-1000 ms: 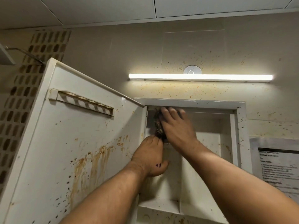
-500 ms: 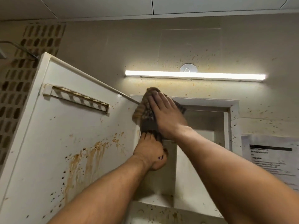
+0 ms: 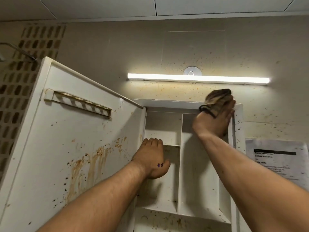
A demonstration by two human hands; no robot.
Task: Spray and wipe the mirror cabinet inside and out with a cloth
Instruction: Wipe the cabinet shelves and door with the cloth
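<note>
1. Brown cloth (image 3: 217,97), blurred and half hidden under our right hand (image 3: 213,121), lies on the cabinet frame (image 3: 167,102) at 1 o'clock.
2. Its fingers (image 3: 229,108) lie straight, pressing the cloth flat. Our left hand (image 3: 151,158) sits at the edge of the door (image 3: 75,148), fingertips hidden, so we cannot tell its grip.
3. A lamp (image 3: 197,79) glows at 12 o'clock, and a paper notice (image 3: 280,161) is cut off at 3.

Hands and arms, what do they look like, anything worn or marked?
The left forearm and right forearm are bare: no sleeves, gloves or watch. The left hand has two small purple stars drawn on its back near the thumb. The right hand shows no marking.
</note>
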